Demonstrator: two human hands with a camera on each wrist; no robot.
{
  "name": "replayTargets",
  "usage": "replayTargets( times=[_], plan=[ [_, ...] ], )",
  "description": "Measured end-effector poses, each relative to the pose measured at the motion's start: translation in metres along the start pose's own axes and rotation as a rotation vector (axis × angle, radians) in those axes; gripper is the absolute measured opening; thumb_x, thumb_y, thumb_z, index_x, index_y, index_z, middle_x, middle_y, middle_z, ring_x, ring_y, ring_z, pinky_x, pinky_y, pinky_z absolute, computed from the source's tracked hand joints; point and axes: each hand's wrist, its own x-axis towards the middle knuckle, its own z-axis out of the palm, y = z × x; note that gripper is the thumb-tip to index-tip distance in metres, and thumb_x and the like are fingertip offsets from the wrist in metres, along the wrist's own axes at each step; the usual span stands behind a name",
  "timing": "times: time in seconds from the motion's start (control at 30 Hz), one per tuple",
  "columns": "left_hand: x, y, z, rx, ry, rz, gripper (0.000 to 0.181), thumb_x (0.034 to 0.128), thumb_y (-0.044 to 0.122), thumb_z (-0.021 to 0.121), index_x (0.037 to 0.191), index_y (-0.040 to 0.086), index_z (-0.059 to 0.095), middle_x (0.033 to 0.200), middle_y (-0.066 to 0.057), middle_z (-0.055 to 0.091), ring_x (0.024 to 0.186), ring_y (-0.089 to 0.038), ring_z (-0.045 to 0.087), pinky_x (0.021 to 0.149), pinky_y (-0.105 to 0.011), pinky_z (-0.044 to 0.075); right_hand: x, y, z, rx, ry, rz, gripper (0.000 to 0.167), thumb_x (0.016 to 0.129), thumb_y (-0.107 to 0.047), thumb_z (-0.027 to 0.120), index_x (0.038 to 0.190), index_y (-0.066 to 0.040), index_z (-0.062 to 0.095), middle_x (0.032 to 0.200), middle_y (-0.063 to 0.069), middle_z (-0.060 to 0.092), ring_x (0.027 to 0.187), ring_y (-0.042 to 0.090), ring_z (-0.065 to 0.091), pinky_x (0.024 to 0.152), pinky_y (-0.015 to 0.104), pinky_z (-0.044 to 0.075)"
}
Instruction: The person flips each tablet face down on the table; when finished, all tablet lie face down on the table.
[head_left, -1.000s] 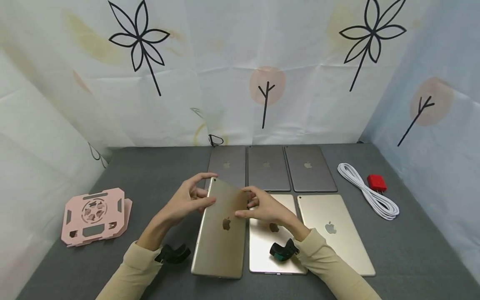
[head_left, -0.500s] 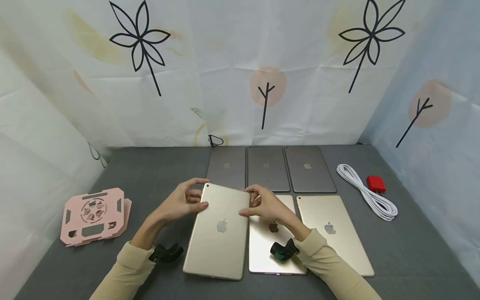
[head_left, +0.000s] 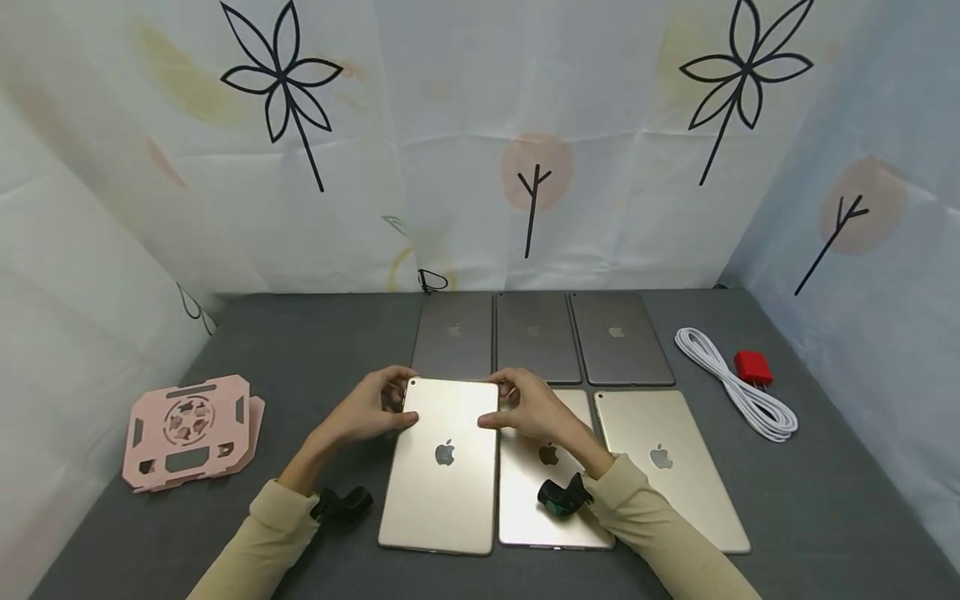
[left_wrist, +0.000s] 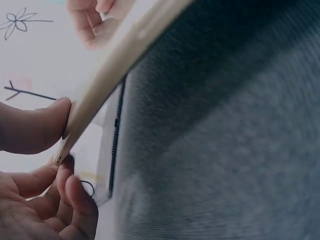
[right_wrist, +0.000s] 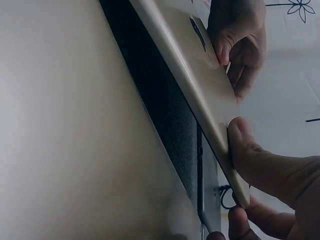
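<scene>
A gold tablet lies back-up at the left end of the front row, an apple logo on its back. Both hands hold its far end. The left hand pinches the far left corner, thumb on top and fingers beneath, as the left wrist view shows. At the far right corner, the right hand pinches it the same way. In the right wrist view the tablet's far end is raised off the cloth. Close on its right lies a second gold tablet, partly under the right wrist, then a third.
Three dark grey tablets line the back, side by side. A coiled white cable and a red charger plug lie at the right. A pink stand sits on the left. Fabric walls enclose the grey tabletop.
The held tablet has turned from a steep tilt to nearly flat and straightened beside the middle gold one. Its far end has come down, and the left hand has lowered with it.
</scene>
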Motion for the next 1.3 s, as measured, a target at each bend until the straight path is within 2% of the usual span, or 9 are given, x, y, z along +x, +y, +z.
replayTargets(
  times=[0.17, 0.33, 0.43, 0.53, 0.7, 0.9, 1.07, 1.2, 1.3],
  plan=[
    [0.001, -0.007, 0.003, 0.067, 0.011, -0.028, 0.059, 0.0855, 0.01, 0.081, 0.137, -0.006, 0.055, 0.125, -0.024, 0.055, 0.095, -0.023, 0.049, 0.074, -0.033, 0.042, 0.006, 0.002, 0.004, -0.066, 0.001, 0.01, 0.061, 0.08, -0.022, 0.089, 0.132, -0.001, 0.065, 0.108, 0.01, 0.06, 0.104, 0.025, 0.057, 0.096, 0.043, 0.049],
    [0.005, -0.011, 0.007, 0.14, 0.017, -0.057, 0.058, 0.0829, 0.011, 0.083, 0.133, -0.006, 0.06, 0.121, -0.022, 0.058, 0.092, -0.022, 0.049, 0.076, -0.032, 0.04, 0.011, 0.004, 0.009, -0.219, 0.008, 0.005, 0.06, 0.08, -0.03, 0.089, 0.131, -0.006, 0.068, 0.109, 0.012, 0.064, 0.105, 0.027, 0.051, 0.096, 0.046, 0.043],
    [0.009, -0.011, 0.008, 0.174, 0.022, -0.076, 0.056, 0.0815, 0.01, 0.084, 0.131, -0.006, 0.062, 0.118, -0.021, 0.06, 0.089, -0.021, 0.049, 0.075, -0.031, 0.041, 0.012, 0.003, 0.01, -0.271, 0.011, -0.007, 0.058, 0.081, -0.034, 0.088, 0.129, -0.008, 0.07, 0.111, 0.012, 0.065, 0.104, 0.028, 0.05, 0.094, 0.046, 0.042],
    [0.012, -0.012, 0.009, 0.189, 0.023, -0.079, 0.056, 0.0815, 0.008, 0.083, 0.131, -0.006, 0.061, 0.118, -0.022, 0.06, 0.086, -0.021, 0.049, 0.073, -0.031, 0.041, 0.012, 0.003, 0.009, -0.286, 0.015, -0.013, 0.058, 0.081, -0.035, 0.088, 0.129, -0.008, 0.07, 0.109, 0.012, 0.063, 0.1, 0.026, 0.049, 0.09, 0.042, 0.042],
    [0.012, -0.012, 0.006, 0.217, 0.011, -0.047, 0.055, 0.0829, 0.008, 0.083, 0.131, -0.008, 0.06, 0.118, -0.023, 0.059, 0.084, -0.02, 0.049, 0.073, -0.03, 0.042, 0.012, 0.004, 0.011, -0.317, 0.024, -0.027, 0.061, 0.08, -0.037, 0.088, 0.131, -0.009, 0.069, 0.104, 0.009, 0.059, 0.093, 0.022, 0.044, 0.082, 0.034, 0.038],
    [0.009, -0.012, 0.005, 0.213, -0.005, -0.019, 0.053, 0.0843, 0.008, 0.082, 0.13, -0.007, 0.06, 0.12, -0.024, 0.057, 0.087, -0.02, 0.05, 0.077, -0.031, 0.043, 0.011, 0.004, 0.012, -0.339, 0.033, -0.031, 0.062, 0.079, -0.039, 0.088, 0.132, -0.012, 0.068, 0.11, 0.011, 0.061, 0.095, 0.023, 0.047, 0.083, 0.036, 0.041],
    [0.009, -0.012, 0.006, 0.223, 0.008, 0.008, 0.053, 0.0834, 0.007, 0.082, 0.129, -0.007, 0.06, 0.117, -0.024, 0.058, 0.085, -0.019, 0.049, 0.075, -0.03, 0.042, 0.01, 0.003, 0.012, -0.333, 0.042, -0.021, 0.062, 0.079, -0.038, 0.089, 0.131, -0.011, 0.069, 0.109, 0.01, 0.06, 0.096, 0.023, 0.047, 0.083, 0.036, 0.042],
    [0.009, -0.014, 0.007, 0.223, 0.017, 0.004, 0.052, 0.0833, 0.007, 0.082, 0.129, -0.006, 0.061, 0.116, -0.023, 0.058, 0.084, -0.018, 0.048, 0.074, -0.03, 0.042, 0.01, 0.003, 0.013, -0.324, 0.038, -0.025, 0.062, 0.079, -0.037, 0.089, 0.131, -0.011, 0.069, 0.108, 0.01, 0.06, 0.095, 0.022, 0.045, 0.083, 0.035, 0.041],
    [0.007, -0.017, 0.007, 0.221, 0.023, 0.007, 0.051, 0.0836, 0.007, 0.082, 0.129, -0.005, 0.061, 0.117, -0.022, 0.058, 0.084, -0.018, 0.048, 0.075, -0.031, 0.042, 0.009, 0.003, 0.013, -0.357, 0.025, -0.039, 0.061, 0.081, -0.038, 0.087, 0.133, -0.012, 0.067, 0.111, 0.012, 0.059, 0.096, 0.024, 0.046, 0.083, 0.037, 0.042]
  ],
)
